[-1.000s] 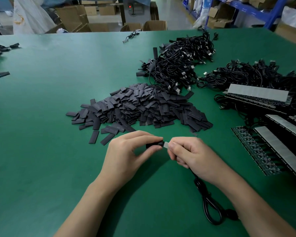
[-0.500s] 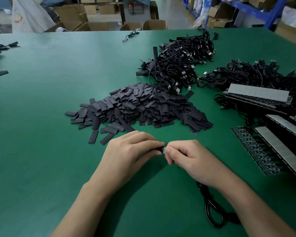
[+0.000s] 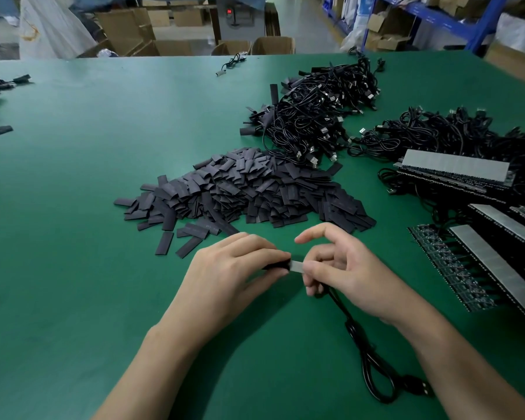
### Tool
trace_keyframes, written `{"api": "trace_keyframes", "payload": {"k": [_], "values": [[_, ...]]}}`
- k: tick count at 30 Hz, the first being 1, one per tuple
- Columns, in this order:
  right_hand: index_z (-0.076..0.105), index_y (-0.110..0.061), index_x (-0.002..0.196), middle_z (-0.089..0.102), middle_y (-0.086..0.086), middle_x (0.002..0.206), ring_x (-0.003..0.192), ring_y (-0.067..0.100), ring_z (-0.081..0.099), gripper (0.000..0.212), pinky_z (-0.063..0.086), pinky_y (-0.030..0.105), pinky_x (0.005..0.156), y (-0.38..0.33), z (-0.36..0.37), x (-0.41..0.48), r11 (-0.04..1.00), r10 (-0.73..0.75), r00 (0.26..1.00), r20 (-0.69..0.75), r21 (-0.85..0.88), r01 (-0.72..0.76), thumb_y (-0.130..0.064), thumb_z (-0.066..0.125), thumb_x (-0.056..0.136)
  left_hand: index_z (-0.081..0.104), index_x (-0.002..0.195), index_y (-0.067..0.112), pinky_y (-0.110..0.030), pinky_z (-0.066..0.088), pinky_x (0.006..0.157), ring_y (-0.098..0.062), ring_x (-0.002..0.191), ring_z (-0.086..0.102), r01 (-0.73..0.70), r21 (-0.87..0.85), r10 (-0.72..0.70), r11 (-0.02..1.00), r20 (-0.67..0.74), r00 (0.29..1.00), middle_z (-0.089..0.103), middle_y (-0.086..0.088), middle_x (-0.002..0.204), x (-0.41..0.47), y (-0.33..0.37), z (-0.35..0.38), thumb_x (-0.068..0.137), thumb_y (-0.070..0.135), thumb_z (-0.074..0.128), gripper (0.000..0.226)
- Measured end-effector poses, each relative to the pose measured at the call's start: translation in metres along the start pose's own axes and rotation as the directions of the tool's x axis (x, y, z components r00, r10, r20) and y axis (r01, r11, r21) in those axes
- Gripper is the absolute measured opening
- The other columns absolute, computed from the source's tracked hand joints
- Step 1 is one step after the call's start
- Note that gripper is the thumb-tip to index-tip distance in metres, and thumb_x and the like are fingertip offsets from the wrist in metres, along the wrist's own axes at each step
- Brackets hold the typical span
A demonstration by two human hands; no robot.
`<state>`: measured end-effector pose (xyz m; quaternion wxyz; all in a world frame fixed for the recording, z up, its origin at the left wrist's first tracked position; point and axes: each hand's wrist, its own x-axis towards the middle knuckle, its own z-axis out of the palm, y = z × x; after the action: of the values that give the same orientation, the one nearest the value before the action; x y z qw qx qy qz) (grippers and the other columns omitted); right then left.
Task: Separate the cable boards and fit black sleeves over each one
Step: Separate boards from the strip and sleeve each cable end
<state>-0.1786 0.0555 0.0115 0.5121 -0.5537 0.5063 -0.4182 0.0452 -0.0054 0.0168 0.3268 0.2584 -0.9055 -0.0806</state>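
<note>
Nearest me, a black cable (image 3: 352,330) loops on the green desk (image 3: 73,237) and runs up into my right grip (image 3: 346,268). That grip pinches the small board (image 3: 297,266) at the cable's end, with the forefinger lifted clear. My left grip (image 3: 234,268) pinches a black sleeve (image 3: 278,265), which sits partly over the board, so a silvery stretch shows between my hands. Just beyond them lies a heap of loose sleeves (image 3: 249,189). To the right lie joined panels of boards (image 3: 497,271). Farther off sprawl tangled cable heaps (image 3: 319,116).
</note>
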Motion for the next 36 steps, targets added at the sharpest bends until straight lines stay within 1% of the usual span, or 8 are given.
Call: {"api": "trace_keyframes", "payload": {"k": [3, 7, 14, 21, 25, 31, 34, 36], "values": [[0.056, -0.015, 0.118, 0.072, 0.007, 0.080, 0.072, 0.022, 0.070, 0.027, 0.053, 0.028, 0.067, -0.0005, 0.0005, -0.0001, 1.000, -0.005, 1.000, 0.017, 0.023, 0.005, -0.014, 0.065, 0.093, 0.078, 0.106, 0.019, -0.030, 0.055, 0.073, -0.011, 0.085, 0.064, -0.006, -0.020, 0.006, 1.000, 0.021, 1.000, 0.070, 0.010, 0.098, -0.0002, 0.0000, 0.0008, 0.096, 0.028, 0.073, 0.014], [0.061, -0.023, 0.108, 0.075, 0.010, 0.082, 0.072, 0.022, 0.071, 0.019, 0.054, 0.027, 0.072, -0.0007, 0.0023, 0.0005, 1.000, -0.020, 0.999, 0.033, -0.017, 0.021, -0.011, 0.067, 0.094, 0.078, 0.105, 0.019, -0.034, 0.056, 0.071, -0.013, 0.084, 0.065, -0.010, -0.038, 0.012, 0.999, 0.048, 0.999, 0.071, 0.009, 0.099, -0.0010, 0.0000, 0.0023, 0.095, 0.028, 0.075, 0.014], [0.061, -0.032, 0.096, 0.077, 0.011, 0.086, 0.064, 0.016, 0.065, 0.016, 0.053, 0.025, 0.068, -0.0043, 0.0007, 0.0005, 0.999, -0.023, 0.999, 0.041, -0.046, 0.025, -0.022, 0.071, 0.090, 0.079, 0.106, 0.020, -0.032, 0.056, 0.072, -0.012, 0.082, 0.066, 0.000, -0.052, 0.004, 0.999, 0.078, 0.997, 0.072, 0.009, 0.097, -0.0009, 0.0019, 0.0025, 0.095, 0.031, 0.076, 0.016], [0.062, -0.032, 0.088, 0.077, 0.004, 0.081, 0.069, 0.018, 0.068, 0.019, 0.057, 0.034, 0.071, -0.0040, 0.0005, -0.0023, 0.984, 0.000, 0.997, 0.072, -0.176, 0.013, -0.015, 0.070, 0.093, 0.079, 0.104, 0.022, -0.024, 0.054, 0.077, -0.003, 0.084, 0.066, 0.077, -0.204, -0.040, 0.976, 0.180, 0.983, 0.072, 0.011, 0.096, -0.0007, 0.0051, 0.0039, 0.092, 0.028, 0.076, 0.014], [0.062, -0.034, 0.091, 0.075, 0.004, 0.081, 0.070, 0.018, 0.070, 0.017, 0.056, 0.027, 0.071, -0.0043, 0.0010, -0.0018, 0.988, -0.005, 0.998, 0.064, -0.156, 0.015, -0.020, 0.073, 0.090, 0.079, 0.104, 0.021, -0.024, 0.054, 0.076, -0.002, 0.084, 0.065, 0.071, -0.216, -0.037, 0.974, 0.155, 0.987, 0.071, 0.012, 0.096, -0.0004, 0.0078, 0.0050, 0.093, 0.028, 0.076, 0.013], [0.071, -0.032, 0.092, 0.078, 0.009, 0.088, 0.073, 0.023, 0.075, 0.018, 0.057, 0.025, 0.072, -0.0054, -0.0022, 0.0001, 0.999, 0.025, 0.999, 0.024, -0.035, -0.024, -0.043, 0.078, 0.081, 0.080, 0.100, 0.018, -0.030, 0.055, 0.070, -0.010, 0.079, 0.067, 0.002, -0.117, -0.005, 0.993, -0.030, 1.000, 0.072, 0.008, 0.091, 0.0015, 0.0049, 0.0037, 0.092, 0.024, 0.077, 0.010], [0.074, -0.028, 0.088, 0.078, 0.007, 0.082, 0.067, 0.018, 0.072, 0.013, 0.056, 0.023, 0.067, -0.0066, -0.0008, -0.0010, 0.997, 0.000, 1.000, -0.003, -0.072, 0.000, -0.037, 0.079, 0.082, 0.080, 0.099, 0.018, -0.028, 0.056, 0.071, -0.007, 0.079, 0.067, 0.010, -0.139, -0.017, 0.990, -0.053, 0.998, 0.071, 0.010, 0.092, 0.0009, 0.0039, 0.0038, 0.092, 0.025, 0.078, 0.010], [0.075, -0.026, 0.086, 0.077, 0.005, 0.079, 0.065, 0.014, 0.069, 0.008, 0.055, 0.021, 0.065, -0.0071, -0.0011, -0.0008, 0.995, -0.041, 0.998, -0.048, -0.095, 0.036, -0.022, 0.082, 0.085, 0.080, 0.102, 0.021, -0.026, 0.056, 0.074, -0.002, 0.082, 0.069, 0.125, -0.249, -0.129, 0.960, 0.000, 0.992, 0.072, 0.015, 0.094, 0.0004, 0.0041, 0.0035, 0.090, 0.031, 0.079, 0.015]]}}
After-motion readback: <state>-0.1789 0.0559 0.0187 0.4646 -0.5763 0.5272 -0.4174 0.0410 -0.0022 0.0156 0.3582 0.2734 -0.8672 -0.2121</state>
